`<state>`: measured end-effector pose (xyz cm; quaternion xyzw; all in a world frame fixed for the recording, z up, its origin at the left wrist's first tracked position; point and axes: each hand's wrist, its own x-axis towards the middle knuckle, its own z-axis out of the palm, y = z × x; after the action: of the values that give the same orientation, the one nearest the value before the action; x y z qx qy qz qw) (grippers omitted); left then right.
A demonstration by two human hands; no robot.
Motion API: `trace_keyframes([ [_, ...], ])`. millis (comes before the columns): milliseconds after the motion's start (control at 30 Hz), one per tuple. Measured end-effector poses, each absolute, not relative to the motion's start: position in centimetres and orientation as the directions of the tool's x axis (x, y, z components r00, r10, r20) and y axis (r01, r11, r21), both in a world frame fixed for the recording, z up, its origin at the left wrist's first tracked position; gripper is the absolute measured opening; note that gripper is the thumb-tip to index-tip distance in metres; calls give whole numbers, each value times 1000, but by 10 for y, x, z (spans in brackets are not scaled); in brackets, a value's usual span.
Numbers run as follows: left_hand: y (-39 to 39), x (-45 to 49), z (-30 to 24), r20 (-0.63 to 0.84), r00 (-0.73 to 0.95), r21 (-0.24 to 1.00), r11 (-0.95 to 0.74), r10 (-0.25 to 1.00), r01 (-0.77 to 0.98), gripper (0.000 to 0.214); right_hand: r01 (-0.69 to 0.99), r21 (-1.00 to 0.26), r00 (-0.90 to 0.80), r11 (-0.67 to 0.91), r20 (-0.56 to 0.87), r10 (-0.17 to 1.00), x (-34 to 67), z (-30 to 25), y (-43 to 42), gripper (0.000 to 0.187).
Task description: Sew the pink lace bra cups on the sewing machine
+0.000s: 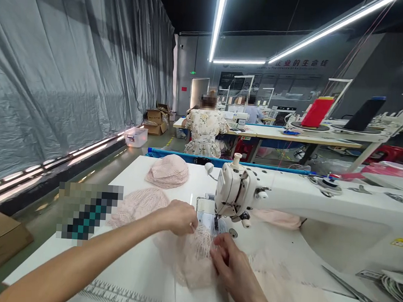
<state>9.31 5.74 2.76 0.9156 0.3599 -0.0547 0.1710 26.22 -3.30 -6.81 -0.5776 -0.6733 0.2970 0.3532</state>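
Note:
A pale pink lace piece (194, 256) lies on the white sewing table (152, 267), its far edge under the needle of a white sewing machine (240, 190). My left hand (179, 216) is closed, pinching the lace's left edge just left of the needle. On the right, my right hand (230, 263) rests on the lace in front of the presser foot, fingers curled and pressing the fabric down.
Two stacks of pink lace pieces (168, 171) (139, 204) sit to the left. More pink fabric (276, 218) lies behind the machine. Scissors (353, 293) lie at the right. A person (206, 128) sits at a table ahead. Cardboard boxes (157, 120) stand by the grey curtain.

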Motion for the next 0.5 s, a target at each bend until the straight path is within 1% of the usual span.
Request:
trace_keyframes([
  [100, 64, 112, -7, -210, 820, 365, -735, 533, 571, 20, 623, -769, -86, 143, 115, 990, 275, -83, -27, 15],
  [167, 63, 117, -26, -188, 840, 423, -730, 509, 537, 19, 653, -744, -88, 144, 114, 990, 283, -90, -33, 19],
  [200, 63, 118, -34, -175, 832, 440, -715, 526, 544, 16, 670, -727, -88, 153, 127, 988, 287, -93, -37, 20],
  [267, 65, 118, -45, -153, 786, 453, -665, 599, 594, 11, 703, -686, -98, 186, 166, 981, 294, -94, -42, 19],
  [367, 70, 118, -50, -128, 684, 439, -577, 718, 689, 15, 705, -660, -166, 259, 202, 965, 303, -87, -38, 17],
  [433, 73, 119, -48, -122, 645, 432, -545, 754, 719, 15, 678, -658, -235, 328, 229, 945, 309, -79, -31, 19],
  [467, 73, 119, -46, -124, 641, 434, -540, 757, 721, 14, 673, -637, -281, 377, 251, 926, 312, -75, -29, 20],
  [500, 72, 119, -43, -129, 644, 438, -540, 754, 719, 13, 684, -585, -333, 436, 281, 900, 316, -73, -27, 22],
])
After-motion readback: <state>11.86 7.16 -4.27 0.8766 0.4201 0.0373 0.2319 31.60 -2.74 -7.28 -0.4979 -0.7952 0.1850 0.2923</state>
